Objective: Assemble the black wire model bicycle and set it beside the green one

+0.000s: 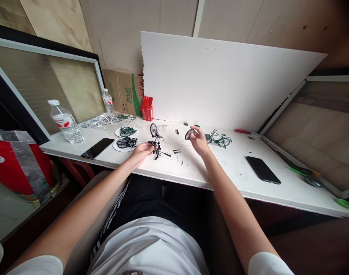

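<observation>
Near the table's front edge, my left hand [144, 152] grips a black model bicycle frame [156, 147], tilted up with one wheel [153, 130] attached at its far end. To the right, my right hand [198, 140] pinches a small spoked wheel [189, 134] between thumb and fingers, raised over the table. Between the hands lie a small black part [177, 151] and several tiny bits, too small to name. A whole green model bicycle [219, 139] stands just right of my right hand. On the left, two white plates carry green bicycle parts [127, 131] and black bicycle parts [126, 142].
A phone [97, 148] and water bottles [65, 124] are on the left; another phone [263, 170] lies right. At the back stand a red box [147, 108], a carton [125, 91] and a leaning white board [220, 80]. Scissors-like tools [313, 180] lie at the right edge.
</observation>
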The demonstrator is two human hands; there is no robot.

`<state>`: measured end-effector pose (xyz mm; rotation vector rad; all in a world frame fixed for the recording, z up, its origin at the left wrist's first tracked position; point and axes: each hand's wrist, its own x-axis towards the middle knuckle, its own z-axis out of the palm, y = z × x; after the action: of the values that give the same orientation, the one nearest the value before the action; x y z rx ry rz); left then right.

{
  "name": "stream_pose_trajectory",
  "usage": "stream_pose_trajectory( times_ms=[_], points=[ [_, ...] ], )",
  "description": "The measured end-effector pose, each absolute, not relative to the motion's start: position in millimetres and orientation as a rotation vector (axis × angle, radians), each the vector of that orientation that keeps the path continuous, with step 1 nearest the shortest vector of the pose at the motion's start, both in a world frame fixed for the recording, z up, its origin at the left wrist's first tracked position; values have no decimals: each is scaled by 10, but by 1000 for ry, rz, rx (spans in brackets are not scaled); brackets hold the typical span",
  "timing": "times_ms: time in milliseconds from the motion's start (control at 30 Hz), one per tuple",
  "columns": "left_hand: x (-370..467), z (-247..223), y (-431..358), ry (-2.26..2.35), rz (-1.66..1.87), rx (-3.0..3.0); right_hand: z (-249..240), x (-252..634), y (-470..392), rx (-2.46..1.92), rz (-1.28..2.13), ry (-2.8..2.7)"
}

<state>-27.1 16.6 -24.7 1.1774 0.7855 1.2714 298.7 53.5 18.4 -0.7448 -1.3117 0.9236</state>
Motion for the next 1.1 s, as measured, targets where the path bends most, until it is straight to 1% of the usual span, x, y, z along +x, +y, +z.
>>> stream_pose_trajectory(
  times_ms=[300,567,767,1100],
  points=[
    [-285,-290,207,760,1281,1164,212,3025,509,-867,826,-1402],
    [-273,-258,179,753,1284,1163,209,2991,512,-891,834,-1377],
    [-274,-262,175,731,1280,1160,215,2972,486,-869,940,-1289],
    [-257,-264,186,675,1280,1182,193,2952,471,-827,893,-1409]
  ],
)
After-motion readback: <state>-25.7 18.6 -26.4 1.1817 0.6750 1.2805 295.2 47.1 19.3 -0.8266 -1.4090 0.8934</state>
